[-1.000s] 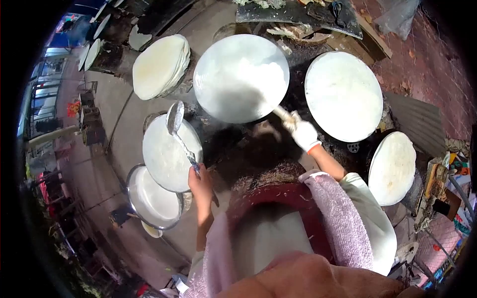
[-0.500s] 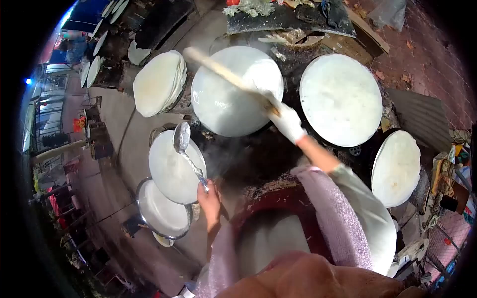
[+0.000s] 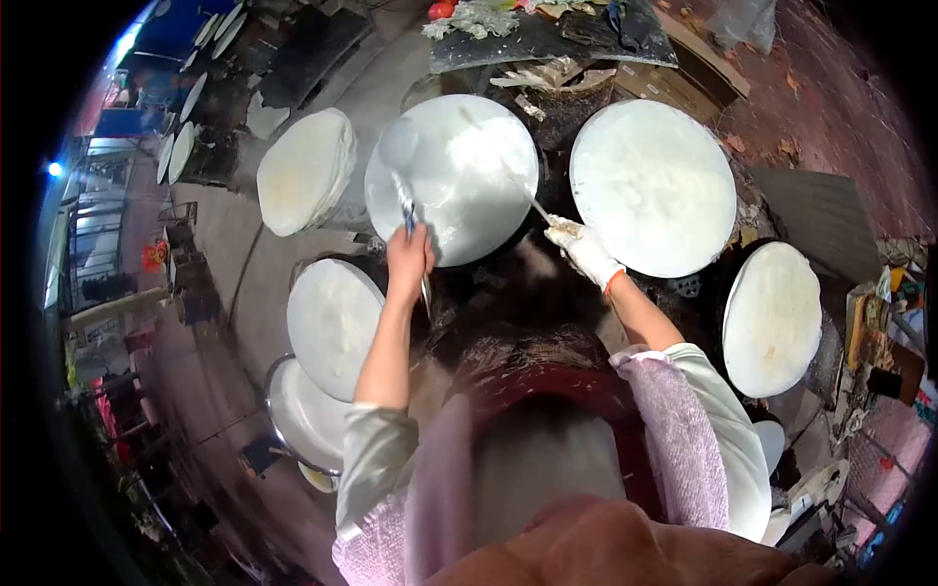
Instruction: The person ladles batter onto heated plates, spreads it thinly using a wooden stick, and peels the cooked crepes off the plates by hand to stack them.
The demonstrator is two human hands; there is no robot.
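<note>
My left hand, bare, is closed round the handle of a metal ladle. The ladle's bowl is blurred over the left part of the middle round griddle, whose surface is coated with wet white batter. My right hand, in a white glove, is closed on a wooden spreader, seen nearly edge-on at the griddle's right side. Right of that hand lies a round white flatbread sheet on another griddle. Below my left hand's side, a pot of white liquid is partly covered by a white disc.
A stack of white rounds stands left of the middle griddle. Another white round sits at far right. Behind is a dark board with food scraps, beside cardboard. Dark red, crusted equipment is close to my body.
My left hand has moved up and right with the ladle, from beside the pot to over the middle griddle. My right hand has lowered slightly, and the spreader has turned edge-on.
</note>
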